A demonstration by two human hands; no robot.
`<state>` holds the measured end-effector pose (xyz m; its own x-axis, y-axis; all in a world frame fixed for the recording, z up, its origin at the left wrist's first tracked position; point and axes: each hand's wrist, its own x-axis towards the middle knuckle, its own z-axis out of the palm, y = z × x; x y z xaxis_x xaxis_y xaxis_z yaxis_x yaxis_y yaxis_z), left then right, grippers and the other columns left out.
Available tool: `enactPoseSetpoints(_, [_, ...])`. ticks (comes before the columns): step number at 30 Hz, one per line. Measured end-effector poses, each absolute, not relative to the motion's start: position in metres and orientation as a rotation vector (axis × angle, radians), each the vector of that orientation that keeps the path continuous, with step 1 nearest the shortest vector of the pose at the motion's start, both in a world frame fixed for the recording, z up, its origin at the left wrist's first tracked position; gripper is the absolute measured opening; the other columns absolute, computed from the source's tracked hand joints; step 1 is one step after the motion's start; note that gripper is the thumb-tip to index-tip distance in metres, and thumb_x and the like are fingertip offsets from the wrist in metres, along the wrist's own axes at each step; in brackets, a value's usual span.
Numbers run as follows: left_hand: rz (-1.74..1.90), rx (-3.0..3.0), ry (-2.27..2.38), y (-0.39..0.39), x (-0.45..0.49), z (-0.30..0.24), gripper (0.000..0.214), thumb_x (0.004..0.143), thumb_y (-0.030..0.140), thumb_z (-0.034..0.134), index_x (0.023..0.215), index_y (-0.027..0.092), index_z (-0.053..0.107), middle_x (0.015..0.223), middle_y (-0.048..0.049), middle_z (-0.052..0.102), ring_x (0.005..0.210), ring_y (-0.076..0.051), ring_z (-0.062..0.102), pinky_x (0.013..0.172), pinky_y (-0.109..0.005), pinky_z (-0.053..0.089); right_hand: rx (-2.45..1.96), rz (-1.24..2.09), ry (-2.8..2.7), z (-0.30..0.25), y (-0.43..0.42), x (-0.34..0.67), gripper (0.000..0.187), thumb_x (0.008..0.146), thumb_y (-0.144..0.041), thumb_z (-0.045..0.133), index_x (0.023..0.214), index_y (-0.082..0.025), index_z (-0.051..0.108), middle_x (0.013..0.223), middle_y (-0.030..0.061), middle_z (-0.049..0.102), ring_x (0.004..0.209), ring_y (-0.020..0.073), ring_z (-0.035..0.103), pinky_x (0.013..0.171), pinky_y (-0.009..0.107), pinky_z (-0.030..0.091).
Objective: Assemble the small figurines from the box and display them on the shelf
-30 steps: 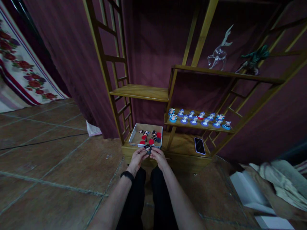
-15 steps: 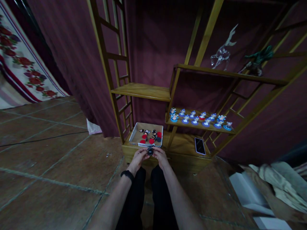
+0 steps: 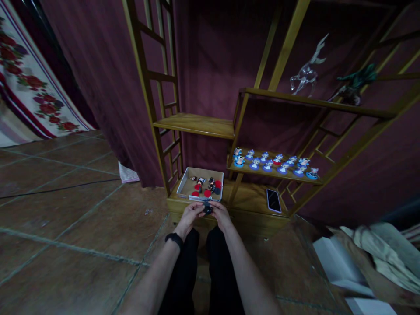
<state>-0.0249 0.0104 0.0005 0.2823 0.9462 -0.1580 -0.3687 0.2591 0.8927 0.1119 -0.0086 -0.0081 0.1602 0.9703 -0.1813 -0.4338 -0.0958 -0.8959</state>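
At lower centre, before the wooden shelf unit (image 3: pixel 197 126), I have the left hand (image 3: pixel 189 215) and the right hand (image 3: pixel 220 214) brought together. The fingertips of both are pinched closed on one small dark figure piece (image 3: pixel 207 208), held between them just in front of the near rim of the shallow tray (image 3: pixel 183 180). The tray sits on the unit's lowest board and holds loose red and dark pieces (image 3: pixel 206 187). A black wristband (image 3: pixel 174 238) circles the left wrist. To the right on the same board lies a phone (image 3: pixel 273 200). Above it, a row of blue-based figurines (image 3: pixel 272 161) stands on a shelf, and a glass deer (image 3: pixel 306 72) higher up.
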Motion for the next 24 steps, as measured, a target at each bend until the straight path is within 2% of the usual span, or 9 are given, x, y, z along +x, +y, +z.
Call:
enactPoseSetpoints(7, [1.053, 0.777, 0.81, 0.015, -0.025, -0.006, 0.031, 0.058, 0.017, 0.073, 0.088, 0.012, 0.067, 0.083, -0.0071, 0.067, 0.063, -0.011, 0.06, 0.059, -0.021, 0.048, -1.092, 1.354, -0.623, -0.004, -0.01, 0.11, 0.03, 0.052, -0.028, 0.069, 0.08, -0.018, 0.066, 0.064, -0.0002, 0.063, 0.049, 0.007, 0.048, 0.049, 0.021, 0.039])
enactPoseSetpoints(14, [1.011, 0.735, 0.8, 0.015, -0.025, -0.004, 0.032, 0.059, 0.014, 0.072, 0.091, 0.012, 0.066, 0.086, -0.0079, 0.067, 0.065, -0.012, 0.061, 0.064, -0.024, 0.05, -1.108, 1.361, -0.592, 0.002, -0.013, 0.109, 0.034, 0.052, -0.029, 0.07, 0.083, -0.017, 0.064, 0.067, 0.0012, 0.063, 0.05, 0.0075, 0.049, 0.049, 0.021, 0.04])
enactPoseSetpoints(24, [1.013, 0.796, 0.827, 0.015, -0.022, 0.0, 0.026, 0.053, 0.015, 0.075, 0.077, 0.011, 0.068, 0.072, -0.0055, 0.066, 0.053, -0.007, 0.056, 0.053, -0.019, 0.043, -1.119, 1.375, -0.677, -0.01, -0.009, 0.109, 0.036, 0.052, -0.029, 0.07, 0.086, -0.019, 0.061, 0.073, -0.0003, 0.061, 0.056, 0.0093, 0.053, 0.054, 0.024, 0.044])
